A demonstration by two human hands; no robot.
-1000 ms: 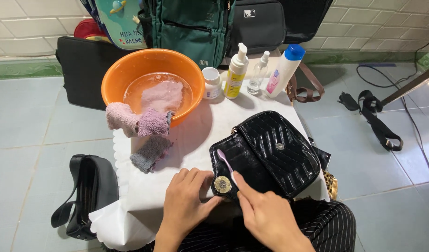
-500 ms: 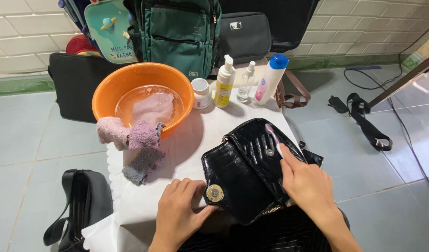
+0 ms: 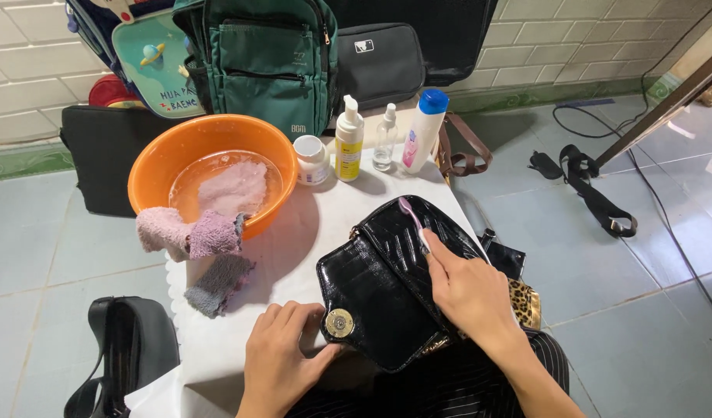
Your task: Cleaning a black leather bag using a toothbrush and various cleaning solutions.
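Note:
A glossy black handbag (image 3: 387,286) with a round gold clasp lies on a small white table (image 3: 317,224). My left hand (image 3: 282,356) rests on the table and steadies the bag's near corner beside the clasp. My right hand (image 3: 468,290) lies on the bag's right side and holds a pink toothbrush (image 3: 412,220), its head pressed against the bag's top edge.
An orange basin (image 3: 209,166) with water and a pink cloth stands at the table's back left, towels draped over its rim and a grey cloth (image 3: 220,282) below. A small jar (image 3: 312,159) and three bottles (image 3: 383,139) line the back. Backpacks, bags and straps lie around on the floor.
My right hand has moved the toothbrush from near the clasp up along the bag to its top edge. My left hand stays by the clasp.

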